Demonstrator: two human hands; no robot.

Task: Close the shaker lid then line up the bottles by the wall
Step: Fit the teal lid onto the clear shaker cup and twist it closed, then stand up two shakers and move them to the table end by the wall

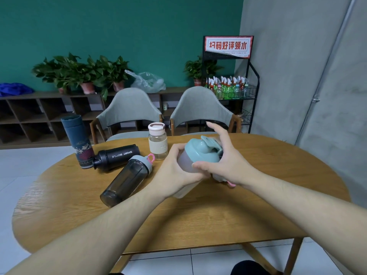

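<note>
You get soft, even indoor light, bright enough to read every surface. The table carries a pale sheen at its left edge, and only faint shadows sit under your forearms. The wide lens bends the frame: the pipe on the grey wall leans, and the floor tiles wash out to near white. Your right hand looks slightly motion-blurred at its fingertips.

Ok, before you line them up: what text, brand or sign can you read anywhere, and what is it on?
"SPORT BOTTLE": black bottle lying on the table, print upside down to the camera.
"扫码好评领水": red-and-white sign atop the black wire rack.
Clear bottle's beige sleeve: small print, too blurred.
Smoky shaker lying nearer: lettering along its side, unreadable.
Sign's small lower line: too small.
</note>
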